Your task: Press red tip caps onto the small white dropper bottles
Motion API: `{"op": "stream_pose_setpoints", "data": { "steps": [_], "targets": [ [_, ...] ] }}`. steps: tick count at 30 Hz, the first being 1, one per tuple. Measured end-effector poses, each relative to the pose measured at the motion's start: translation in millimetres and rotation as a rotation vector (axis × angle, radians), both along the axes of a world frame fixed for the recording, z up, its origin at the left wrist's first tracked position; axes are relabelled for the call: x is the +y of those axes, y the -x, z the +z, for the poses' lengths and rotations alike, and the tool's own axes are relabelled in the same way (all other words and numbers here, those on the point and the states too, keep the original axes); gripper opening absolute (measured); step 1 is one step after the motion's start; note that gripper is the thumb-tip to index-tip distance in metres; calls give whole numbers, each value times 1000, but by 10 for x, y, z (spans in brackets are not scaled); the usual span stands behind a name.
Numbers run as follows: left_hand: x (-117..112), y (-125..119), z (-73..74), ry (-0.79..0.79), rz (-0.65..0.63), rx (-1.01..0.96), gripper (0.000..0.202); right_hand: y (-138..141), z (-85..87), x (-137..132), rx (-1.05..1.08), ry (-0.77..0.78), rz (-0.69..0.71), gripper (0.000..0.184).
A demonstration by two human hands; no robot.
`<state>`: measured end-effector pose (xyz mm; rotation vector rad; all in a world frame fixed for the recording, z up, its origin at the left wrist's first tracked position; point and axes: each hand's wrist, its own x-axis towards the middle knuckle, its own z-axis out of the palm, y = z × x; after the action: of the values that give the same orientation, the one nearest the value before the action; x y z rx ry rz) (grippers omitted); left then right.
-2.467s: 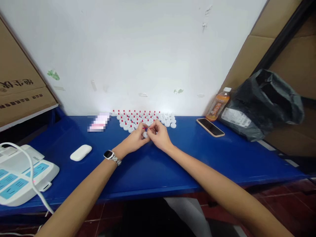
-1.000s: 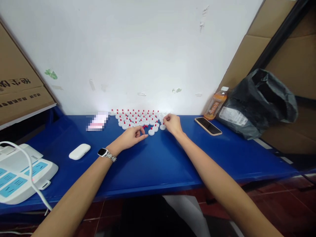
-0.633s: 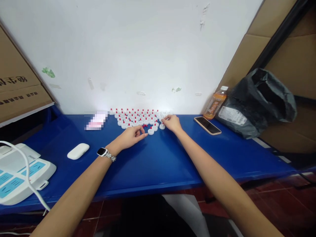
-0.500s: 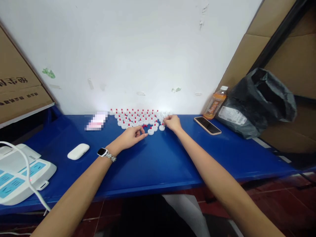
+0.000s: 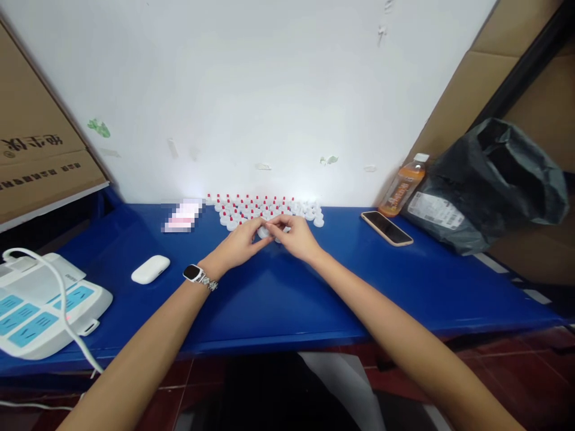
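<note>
Many small white round caps [image 5: 231, 224] stand grouped at the back of the table, most with a red tip [image 5: 231, 219] on top. To their right sit white caps without red tips [image 5: 318, 221]. My left hand [image 5: 242, 244] has thumb and fingers closed around a white cap [image 5: 264, 232] at the group's front edge. Over that cap, the fingertips of my right hand [image 5: 299, 238] are pinched together, touching the left fingertips. Whatever the right fingers grip is hidden. Both hands cover part of the front row.
On the blue table [image 5: 287, 305] lie a white earbud case [image 5: 151, 269], a power strip [image 5: 49, 308] with a cable, and a phone [image 5: 387, 228]. An orange drink bottle [image 5: 402, 188] and a black plastic bag [image 5: 476, 185] stand at right. A white wall [image 5: 269, 96] rises behind.
My right hand has moved left, from the caps on the right to my left hand, and their fingertips now meet. The left hand has closed on a white cap. The view has shifted slightly.
</note>
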<state>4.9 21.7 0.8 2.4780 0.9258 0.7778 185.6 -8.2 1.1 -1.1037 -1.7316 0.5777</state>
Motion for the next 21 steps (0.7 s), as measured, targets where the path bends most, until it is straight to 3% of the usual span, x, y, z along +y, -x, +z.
{"op": "stream_pose_setpoints", "data": {
  "steps": [4,8,16,21],
  "targets": [
    [33,91,28,41,82,27,33,-74,-17,-45,-342,-46,-216,25],
    [78,183,35,52,140,24,37,-184,-79,12,-625,16,-272,15],
    [71,163,10,53,129,44,35,-267,-224,334,-627,32,-371,23],
    [91,171,-11,59,141,72,34,-318,-274,462,-619,-9,-346,27]
  ]
}}
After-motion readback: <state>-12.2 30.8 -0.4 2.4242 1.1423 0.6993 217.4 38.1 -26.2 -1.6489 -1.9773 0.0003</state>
